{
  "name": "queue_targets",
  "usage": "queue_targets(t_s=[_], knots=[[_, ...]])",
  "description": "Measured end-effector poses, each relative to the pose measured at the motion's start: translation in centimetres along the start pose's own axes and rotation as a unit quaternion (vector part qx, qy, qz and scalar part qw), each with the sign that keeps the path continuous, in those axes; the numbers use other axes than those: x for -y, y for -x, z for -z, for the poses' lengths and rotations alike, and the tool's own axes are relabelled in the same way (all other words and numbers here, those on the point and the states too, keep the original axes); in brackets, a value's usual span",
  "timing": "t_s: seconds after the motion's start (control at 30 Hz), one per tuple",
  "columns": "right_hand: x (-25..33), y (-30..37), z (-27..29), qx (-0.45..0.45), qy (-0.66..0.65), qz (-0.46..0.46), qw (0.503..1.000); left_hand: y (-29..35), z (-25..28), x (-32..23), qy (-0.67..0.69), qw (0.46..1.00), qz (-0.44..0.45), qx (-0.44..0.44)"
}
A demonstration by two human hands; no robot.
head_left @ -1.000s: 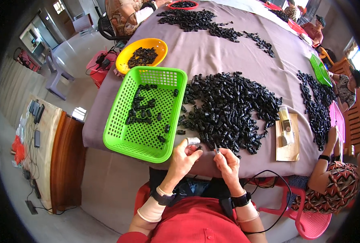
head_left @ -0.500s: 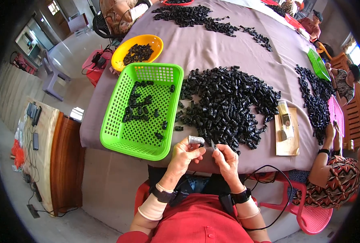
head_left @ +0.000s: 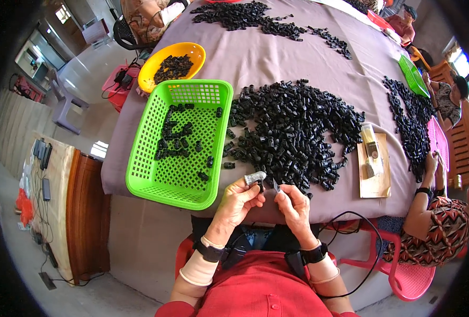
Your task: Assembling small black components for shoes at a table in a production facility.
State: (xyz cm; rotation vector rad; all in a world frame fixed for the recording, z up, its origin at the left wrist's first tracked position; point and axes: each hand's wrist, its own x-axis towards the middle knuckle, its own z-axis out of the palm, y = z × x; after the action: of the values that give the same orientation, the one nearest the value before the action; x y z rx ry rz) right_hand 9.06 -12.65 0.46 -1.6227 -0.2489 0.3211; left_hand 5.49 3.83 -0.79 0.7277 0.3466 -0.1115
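Just off the table's near edge, my left hand (head_left: 235, 205) pinches a small black plastic part (head_left: 260, 185) between thumb and fingers. A silvery wrapping (head_left: 255, 177) covers the tip of its index finger. Close by on the right, my right hand (head_left: 296, 206) is closed around a small knife, its pointed blade (head_left: 275, 185) directed away from me and beside the part. Most of the handle is hidden in the fingers. Beyond both hands spreads a large pile of similar black parts (head_left: 298, 127). A green plastic basket (head_left: 217, 174) at the left holds several more.
A yellow bowl (head_left: 198, 57) with small dark bits stands behind the basket. Right of the pile lies a piece of cardboard (head_left: 382, 179) with a clear plastic box on it. A black cable (head_left: 374, 253) loops beside my right forearm. Other people sit around the cloth-covered table.
The silver-wrapped finger has tilted upward, and the black part shows more plainly beneath it. The blade stays close to it. The whole view has shifted slightly.
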Motion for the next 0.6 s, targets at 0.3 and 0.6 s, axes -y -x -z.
queue_targets(t_s=[0.3, 0.6], knots=[[0.9, -0.29, -0.26, 0.042, 0.13, 0.125, 0.983, -0.19, 0.61, 0.36, 0.044, 0.999, 0.019, 0.008], [0.61, -0.43, -0.36, 0.052, 0.144, 0.147, 0.977, 0.09, -0.04, 0.25, 0.036, 0.998, 0.033, 0.03]])
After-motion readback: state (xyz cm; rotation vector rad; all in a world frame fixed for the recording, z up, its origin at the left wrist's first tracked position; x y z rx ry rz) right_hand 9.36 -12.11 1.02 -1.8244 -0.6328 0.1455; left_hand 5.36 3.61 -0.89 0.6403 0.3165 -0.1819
